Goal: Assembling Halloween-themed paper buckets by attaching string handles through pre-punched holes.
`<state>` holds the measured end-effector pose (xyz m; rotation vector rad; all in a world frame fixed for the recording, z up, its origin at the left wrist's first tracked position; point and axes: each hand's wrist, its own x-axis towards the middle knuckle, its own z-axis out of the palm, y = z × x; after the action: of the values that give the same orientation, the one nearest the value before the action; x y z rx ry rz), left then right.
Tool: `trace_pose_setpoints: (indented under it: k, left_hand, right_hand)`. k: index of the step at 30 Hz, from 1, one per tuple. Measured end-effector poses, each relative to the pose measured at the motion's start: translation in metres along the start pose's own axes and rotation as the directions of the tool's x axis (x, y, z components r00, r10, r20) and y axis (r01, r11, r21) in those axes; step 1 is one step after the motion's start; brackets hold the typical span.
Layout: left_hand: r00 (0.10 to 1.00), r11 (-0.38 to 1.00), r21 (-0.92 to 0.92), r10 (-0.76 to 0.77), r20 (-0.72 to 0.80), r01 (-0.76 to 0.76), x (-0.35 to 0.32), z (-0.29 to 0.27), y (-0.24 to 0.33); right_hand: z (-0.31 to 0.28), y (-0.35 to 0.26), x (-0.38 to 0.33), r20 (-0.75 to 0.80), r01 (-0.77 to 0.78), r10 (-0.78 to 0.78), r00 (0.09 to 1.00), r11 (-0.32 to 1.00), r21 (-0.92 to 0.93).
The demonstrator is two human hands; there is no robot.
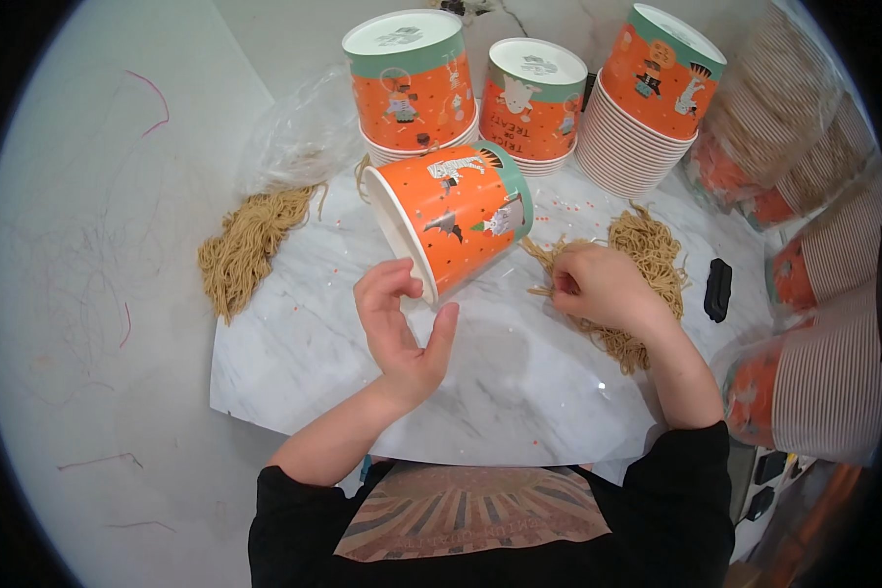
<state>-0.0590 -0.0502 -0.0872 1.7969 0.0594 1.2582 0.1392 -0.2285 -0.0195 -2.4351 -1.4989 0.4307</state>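
While a tan bundle [250,245] of strands lay left of the tub [472,214], the left hand [402,348] curved by its white rim, thumb and fingers spread, contact unclear. Tipped sideways on the bench [505,392], the tub showed glossy orange sides, cartoon figures and a green base band. Right of it, the right hand [606,284] bunched its fingers over loose strands [649,240], grip hidden.

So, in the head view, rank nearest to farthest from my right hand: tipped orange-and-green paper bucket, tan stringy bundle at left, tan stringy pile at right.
1. Tan stringy pile: at your right hand.
2. Orange-and-green paper bucket: left of that hand.
3. Tan stringy bundle: far left.
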Motion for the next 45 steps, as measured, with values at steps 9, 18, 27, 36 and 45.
trace_pose_setpoints:
  k: [9, 18, 27, 36, 45]
  left_hand:
    - [0.978, 0.985, 0.006, 0.171, 0.123, -0.173, -0.013, 0.002, 0.018]
    - [0.908, 0.994, 0.005, -0.106, 0.406, 0.113, -0.008, 0.019, 0.03]
    - [0.925, 0.99, 0.034, -0.142, 0.351, 0.139, -0.012, 0.016, 0.023]
    - [0.981, 0.999, -0.033, 0.014, 0.196, -0.008, -0.007, 0.004, 0.029]
    - [0.867, 0.998, 0.055, 0.047, -0.497, -0.023, 0.025, -0.022, 0.015]
  right_hand:
    - [0.017, 0.011, -0.001, -0.001, 0.059, -0.059, 0.998, 0.987, -0.151]
    - [-0.019, -0.033, -0.018, -0.097, 0.17, -0.143, 0.985, 0.904, 0.392]
    - [-0.016, -0.054, -0.03, -0.145, 0.291, -0.258, 0.955, 0.909, 0.297]
    - [-0.017, -0.059, -0.031, 0.008, 0.131, -0.152, 0.988, 0.871, 0.474]
    - [-0.075, 0.002, -0.048, -0.101, 0.144, -0.125, 0.987, 0.968, 0.204]
